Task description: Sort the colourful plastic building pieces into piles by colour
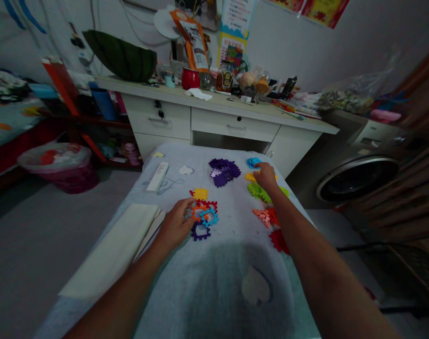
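Observation:
On the cloth-covered table, my left hand (181, 219) lies at the left edge of a mixed pile of toothed plastic building pieces. Its thumb and forefinger are apart, by an orange piece (199, 213). Also in this pile are a yellow piece (200, 194), a light blue ring-like piece (209, 218), a dark red piece (213, 205) and a purple square frame (200, 231). Over on the right, my right hand (266, 176) reaches across to blue pieces (253, 162) and yellow pieces (249, 177). Its forefinger is stretched out; no held piece shows.
Purple pieces (224, 172) lie at the far middle. Green pieces (258, 192), orange pieces (265, 216) and red pieces (279, 241) line the right side. A white box (157, 177) and a folded pale sheet (111, 249) lie left. Behind stands a cluttered white desk (235, 127).

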The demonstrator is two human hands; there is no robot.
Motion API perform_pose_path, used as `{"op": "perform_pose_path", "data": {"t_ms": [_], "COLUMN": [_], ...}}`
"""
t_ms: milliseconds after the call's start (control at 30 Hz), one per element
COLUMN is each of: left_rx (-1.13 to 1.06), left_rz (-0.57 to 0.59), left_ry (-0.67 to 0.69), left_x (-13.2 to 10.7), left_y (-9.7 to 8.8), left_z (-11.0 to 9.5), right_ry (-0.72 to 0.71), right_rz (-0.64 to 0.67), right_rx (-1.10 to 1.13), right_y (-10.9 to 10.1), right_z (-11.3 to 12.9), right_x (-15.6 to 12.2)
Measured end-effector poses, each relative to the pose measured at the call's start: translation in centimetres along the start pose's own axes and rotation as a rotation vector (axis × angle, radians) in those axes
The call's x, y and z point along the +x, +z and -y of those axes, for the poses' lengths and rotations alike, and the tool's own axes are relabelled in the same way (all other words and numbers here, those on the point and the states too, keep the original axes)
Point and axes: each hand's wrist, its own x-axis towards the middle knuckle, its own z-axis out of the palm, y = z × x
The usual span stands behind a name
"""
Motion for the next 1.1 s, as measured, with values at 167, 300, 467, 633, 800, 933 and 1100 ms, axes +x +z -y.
{"op": "perform_pose_path", "data": {"t_ms": [167,300,467,633,800,933,1100], "left_rx": [0.004,0.009,0.005,0.023,0.034,0.026,0.027], "left_rz": [-0.041,-0.073,-0.098,-0.111,-0.112,-0.119,-0.118], "left_ry": [-0.003,0.015,0.020,0.013,-0.001,-0.002,-0.004], "left_x": [0.1,0.2,0.2,0.2,0.3,0.2,0.2], "left_y": [-0.1,-0.2,-0.3,-0.4,-0.4,-0.4,-0.3], "left_z": [-0.1,-0.4,-0.6,-0.4,-0.4,-0.5,-0.3], "right_ry": [-0.295,-0.428,-0.516,-0.479,-0.469,-0.461,-0.450], "right_rz": [0.125,0.215,0.225,0.223,0.236,0.217,0.220], "right_rx": [0.272,0.315,0.269,0.230,0.249,0.243,0.247], "right_y": [-0.2,1.4,4.4,5.7,5.9,6.0,6.2], "right_z": [7.1,11.8,14.2,13.9,13.7,13.8,13.8], "right_x": [-4.3,-8.1,-10.9,-11.6,-11.5,-11.5,-11.5]}}
